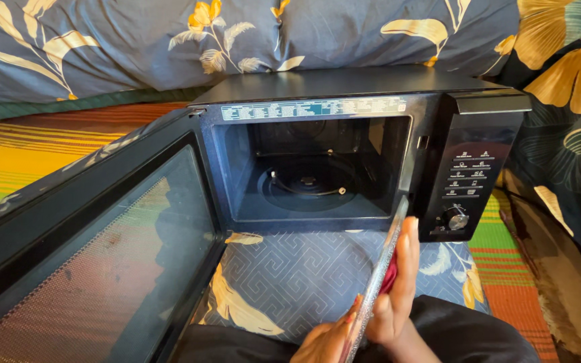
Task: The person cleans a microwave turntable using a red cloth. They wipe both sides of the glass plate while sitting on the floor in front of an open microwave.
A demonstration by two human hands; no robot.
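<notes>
both hands' fingers [403,255] grip a glass plate [379,282] on edge before the open microwave [364,134].

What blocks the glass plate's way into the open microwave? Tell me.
Nothing visible. The round clear glass plate, held on edge between the left hand and right hand, is just before the black microwave's cavity; its door is swung wide left.

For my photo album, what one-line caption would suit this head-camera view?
Both hands, left hand and right hand, hold a glass turntable plate edge-on before an open black microwave.
</notes>
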